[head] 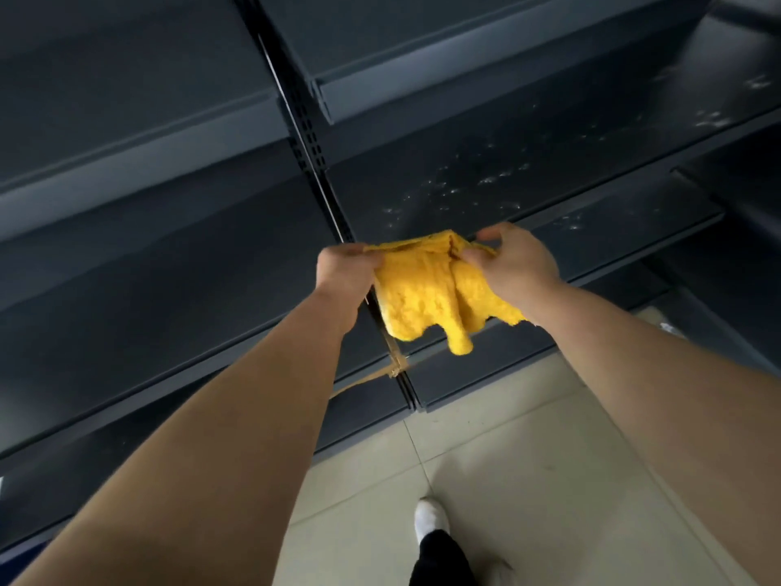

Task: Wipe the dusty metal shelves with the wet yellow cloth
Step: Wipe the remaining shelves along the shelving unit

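The yellow cloth hangs bunched in the air in front of the dark metal shelves. My left hand grips its upper left edge. My right hand pinches the upper right edge between thumb and fingers. The cloth's lower folds droop freely below both hands. It touches no shelf. The shelf just behind the cloth, right of the slotted upright, carries pale dusty smudges.
A slotted metal upright divides the left and right shelf bays. Several shelf tiers run above and below. Pale floor tiles lie below, with my white shoe on them. A tan strap hangs at the upright's base.
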